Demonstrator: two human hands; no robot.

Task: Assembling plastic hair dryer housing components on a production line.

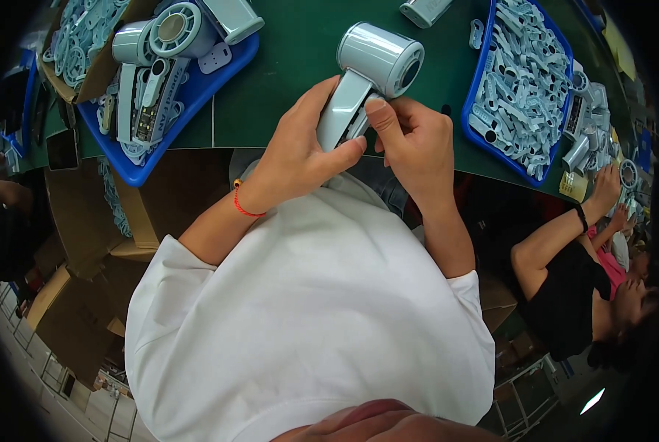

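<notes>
A pale blue handheld fan, with a drum-shaped head and a flat handle, is held up over the near edge of the green table. My left hand wraps around the handle from the left, its thumb across the lower end. From the other side, my right hand grips the handle just below the head, thumb pressed on a narrow dark-edged slot or strip along it. Whether a separate small part sits under that thumb, I cannot tell. The right fingertips are partly hidden behind the handle.
Left on the table is a blue tray with several fan bodies, beside a cardboard box of pale parts. A blue tray of small pale strips stands right. Another fan piece lies far. A co-worker's arm is at right.
</notes>
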